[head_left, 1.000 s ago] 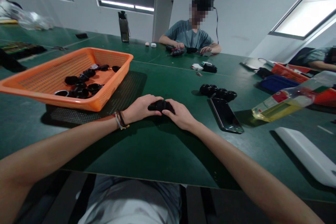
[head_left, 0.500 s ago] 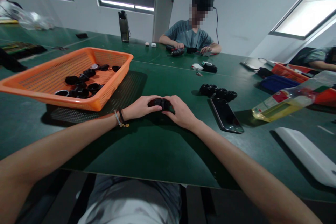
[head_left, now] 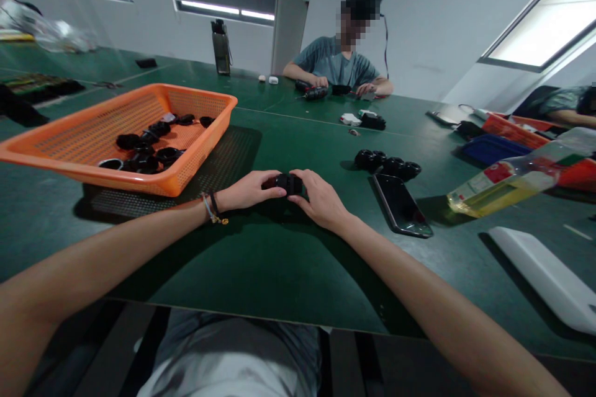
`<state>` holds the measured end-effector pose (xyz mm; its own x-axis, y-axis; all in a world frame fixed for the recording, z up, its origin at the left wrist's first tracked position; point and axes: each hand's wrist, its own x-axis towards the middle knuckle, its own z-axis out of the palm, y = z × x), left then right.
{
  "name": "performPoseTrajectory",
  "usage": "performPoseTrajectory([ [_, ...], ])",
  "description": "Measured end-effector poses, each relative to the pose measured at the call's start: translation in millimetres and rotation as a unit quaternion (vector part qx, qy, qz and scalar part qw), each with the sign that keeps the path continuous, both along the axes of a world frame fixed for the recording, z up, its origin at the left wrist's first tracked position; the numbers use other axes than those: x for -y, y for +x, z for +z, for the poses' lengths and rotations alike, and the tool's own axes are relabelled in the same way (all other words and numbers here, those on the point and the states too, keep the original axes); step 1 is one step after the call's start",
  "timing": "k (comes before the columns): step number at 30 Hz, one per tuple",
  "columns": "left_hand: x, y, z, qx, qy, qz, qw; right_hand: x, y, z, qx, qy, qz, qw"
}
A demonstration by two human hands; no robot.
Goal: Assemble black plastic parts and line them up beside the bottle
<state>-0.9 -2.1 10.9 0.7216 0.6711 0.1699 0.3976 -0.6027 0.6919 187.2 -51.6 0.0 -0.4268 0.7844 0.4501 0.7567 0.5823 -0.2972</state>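
Observation:
Between both hands is a small glossy black rounded part (head_left: 289, 183), held low over the green table; its exact kind does not show. My left hand (head_left: 254, 188) grips its left side, thumb in front and fingers behind. My right hand (head_left: 319, 197) closes on the right side in the same way, fingertips near those of the left. The fingers hide part of the piece. Left of my hands, an orange perforated basket (head_left: 205, 152) holds several loose black round parts (head_left: 144, 149). To the right, a row of similar black parts (head_left: 387, 164) lies on the table.
A smartphone (head_left: 403, 206) lies right of my hands. Beyond it are a tilted bottle of yellow liquid (head_left: 505, 183) and a white slab-like object (head_left: 542, 273). Across the table (head_left: 288, 260) sits a person (head_left: 344, 65) beside a power drill (head_left: 314, 92). A dark water bottle (head_left: 220, 48) stands at the back.
Hardly anything differs. The fingers of my right hand have shifted slightly on the black part, showing a little more of it. Both hands stay in the same place.

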Motion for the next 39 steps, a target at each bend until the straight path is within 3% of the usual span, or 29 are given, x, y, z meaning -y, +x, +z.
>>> performPoseTrajectory([
  [17,8,4,1.2,-0.002,0.076,0.025,0.997,1,-2,-7.5,-0.096,-0.022,-0.003,0.995],
  [26,8,3,-2.5,-0.001,0.126,0.028,0.992,6,-10,-4.5,-0.138,-0.07,-0.051,0.987],
  [33,7,5,-2.4,-0.002,0.106,0.029,0.994,5,-11,-2.8,-0.146,-0.09,-0.064,0.983],
  [39,8,4,-2.0,0.023,0.095,0.027,0.995,2,-8,-5.5,-0.168,-0.05,-0.025,0.984],
])
